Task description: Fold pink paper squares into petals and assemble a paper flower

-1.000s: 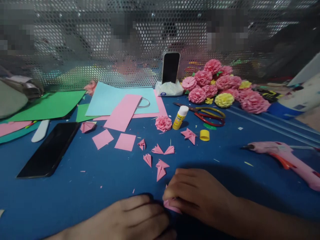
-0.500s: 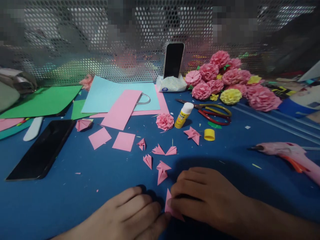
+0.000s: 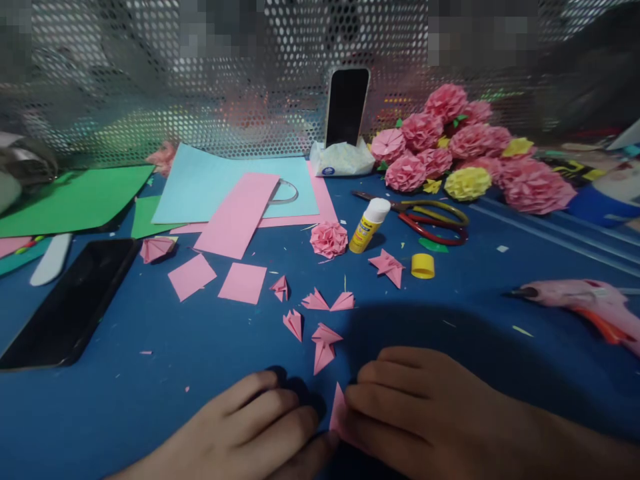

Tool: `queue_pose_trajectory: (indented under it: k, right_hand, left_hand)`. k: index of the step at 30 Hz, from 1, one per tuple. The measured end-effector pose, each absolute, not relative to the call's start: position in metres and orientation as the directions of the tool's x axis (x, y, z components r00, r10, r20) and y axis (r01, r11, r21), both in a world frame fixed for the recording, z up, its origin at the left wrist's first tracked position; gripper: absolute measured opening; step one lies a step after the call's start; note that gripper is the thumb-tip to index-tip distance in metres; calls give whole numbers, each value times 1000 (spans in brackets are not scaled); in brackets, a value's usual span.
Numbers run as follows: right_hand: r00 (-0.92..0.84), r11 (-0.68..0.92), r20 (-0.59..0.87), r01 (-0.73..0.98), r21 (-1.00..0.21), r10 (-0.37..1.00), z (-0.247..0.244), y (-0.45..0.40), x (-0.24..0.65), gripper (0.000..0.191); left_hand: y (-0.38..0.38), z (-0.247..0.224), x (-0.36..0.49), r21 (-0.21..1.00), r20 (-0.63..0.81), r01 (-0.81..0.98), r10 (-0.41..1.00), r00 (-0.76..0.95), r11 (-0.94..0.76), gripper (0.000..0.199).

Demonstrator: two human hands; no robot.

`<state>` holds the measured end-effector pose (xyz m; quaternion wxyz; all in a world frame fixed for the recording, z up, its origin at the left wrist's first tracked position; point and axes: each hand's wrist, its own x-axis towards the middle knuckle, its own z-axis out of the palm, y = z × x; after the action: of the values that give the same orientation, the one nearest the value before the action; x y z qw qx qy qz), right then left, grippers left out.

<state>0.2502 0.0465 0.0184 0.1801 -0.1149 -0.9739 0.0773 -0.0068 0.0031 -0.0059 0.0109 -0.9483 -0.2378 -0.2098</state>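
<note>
I have a small, pointed piece of pink paper (image 3: 338, 409) between the two hands, toward the wearer's side of the blue tabletop (image 3: 95, 417), whose near edge I can't see. It lies left of and partly under the bent fingers of the right hand (image 3: 417, 408), the nearer one; whether they pinch or just press, I can't tell. The left hand (image 3: 270, 423) is half curled, its thumb seemingly touching the paper's near-left end, any grip hidden. The paper's visible part runs lengthwise away from the wearer.
</note>
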Motion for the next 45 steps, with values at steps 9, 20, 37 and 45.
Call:
queue_pose_trajectory:
  k: [9,20,37,45]
  right_hand:
    - [-920,960,316,161,-228,230,23,47,249,46]
    - [-904,895,272,209,-394,331,8,57,248,26]
    - [-911,962,325,199,-188,252,15,46,251,35]
    - [-922,967,310,186,-174,233,21,44,251,45]
  left_hand:
    - [3,-7,-8,101,406,457,456,792,-884,35]
    - [4,-2,-7,75,402,439,430,808,-895,34]
    - [4,-2,-7,93,386,432,432,815,-897,33]
    - [4,-1,-6,87,392,451,447,804,-888,34]
